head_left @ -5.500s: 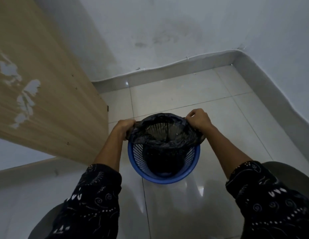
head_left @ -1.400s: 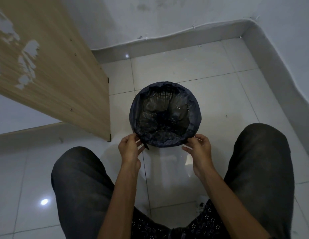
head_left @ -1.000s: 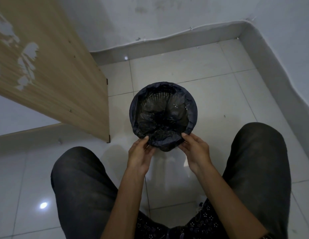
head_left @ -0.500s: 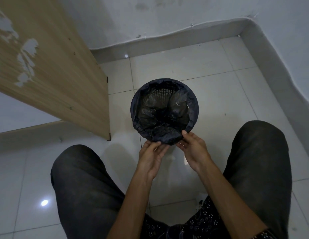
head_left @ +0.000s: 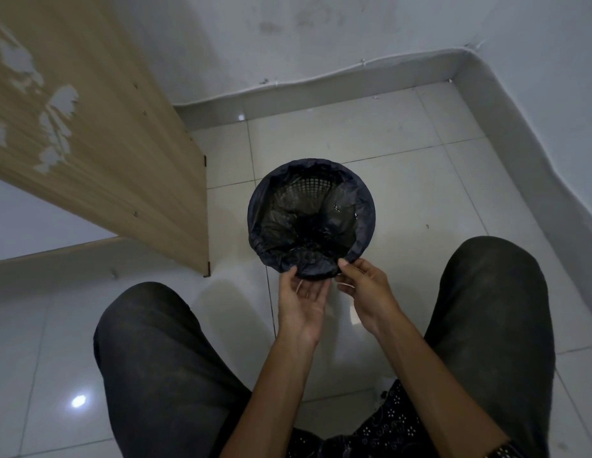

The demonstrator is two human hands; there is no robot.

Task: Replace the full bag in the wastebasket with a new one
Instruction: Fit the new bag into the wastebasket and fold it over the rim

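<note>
Thin black liner [head_left: 308,226], soft, slippery; overhang at wastebasket [head_left: 308,190] six o'clock pinched by right hand [head_left: 364,289]; left hand [head_left: 303,299] open, cupped beneath.

Black bag [head_left: 364,206], grey trousers [head_left: 162,352], white tiles [head_left: 403,200]

The black bag [head_left: 364,200] hides the wastebasket [head_left: 313,190] except some mesh. The wooden panel [head_left: 99,137] and both knees run off the frame's edges.
</note>
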